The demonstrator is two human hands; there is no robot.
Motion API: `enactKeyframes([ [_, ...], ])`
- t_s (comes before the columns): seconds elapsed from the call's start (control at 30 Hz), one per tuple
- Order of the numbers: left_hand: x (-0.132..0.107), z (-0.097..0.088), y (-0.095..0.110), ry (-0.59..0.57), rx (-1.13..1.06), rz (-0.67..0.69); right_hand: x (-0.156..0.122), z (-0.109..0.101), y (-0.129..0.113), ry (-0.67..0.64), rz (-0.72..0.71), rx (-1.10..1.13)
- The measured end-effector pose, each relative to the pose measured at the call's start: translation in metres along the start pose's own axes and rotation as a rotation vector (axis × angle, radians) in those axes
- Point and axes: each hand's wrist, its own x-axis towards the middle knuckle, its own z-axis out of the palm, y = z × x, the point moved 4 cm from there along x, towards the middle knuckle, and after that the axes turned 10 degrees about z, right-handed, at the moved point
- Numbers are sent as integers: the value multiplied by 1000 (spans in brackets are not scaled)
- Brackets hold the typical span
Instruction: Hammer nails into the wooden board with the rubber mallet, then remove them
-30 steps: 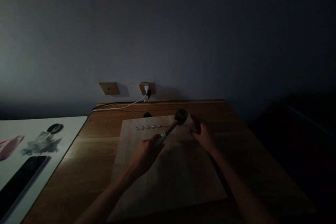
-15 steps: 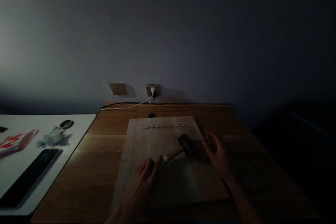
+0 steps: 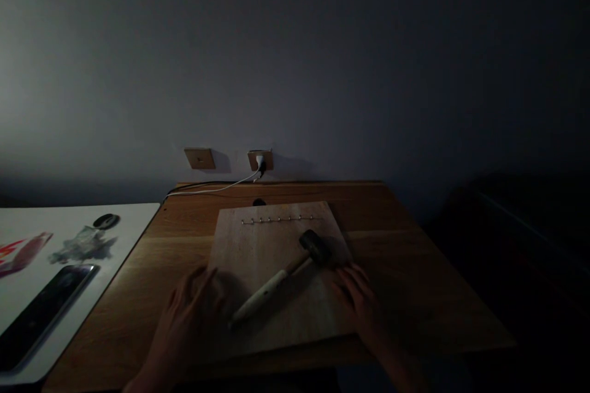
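A mallet with a dark head and a pale handle grip lies slantwise on a flat wooden board. Along the board's far part runs a row of several small nails. My left hand is over the board's left edge, empty, its fingers apart and slightly blurred. At the board's right side, close below the mallet head, is my right hand. Its fingers are stretched out and hold nothing visible; in the dim light I cannot tell whether they touch the board.
The board rests on a wooden table against a wall. Two wall plates sit above it, and plugs and cables run from the socket. On a white table at left are a phone, a crumpled plastic bag and a red-and-white packet.
My left hand has let go of the mallet's handle and drawn back to the left. My right hand has moved nearer onto the board's right side. The view has shifted slightly.
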Motion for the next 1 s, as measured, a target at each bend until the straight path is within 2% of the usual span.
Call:
enactKeyframes([
  [0.1,-9,-5,-10,-3,-144,-65,-2,1,1,0,-12,-27],
  [0.17,-5,-3,0,-3,-192,-61,1,-1,5,4,-3,-27],
  [0.27,10,2,25,-13,-197,-28,7,-10,23,-7,30,-34],
  [0.4,35,17,66,-78,-286,112,18,-31,70,-1,88,-91],
  [0.63,86,60,144,-334,-338,401,34,-79,172,83,214,-231],
  [0.73,104,71,168,-417,-342,513,36,-99,200,25,227,-287],
  [0.8,109,77,176,-434,-308,574,35,-111,213,12,257,-338],
  [0.9,106,89,177,-436,-235,632,29,-124,227,53,409,-434],
  [1.0,97,98,175,-405,-212,663,26,-126,225,33,520,-455],
])
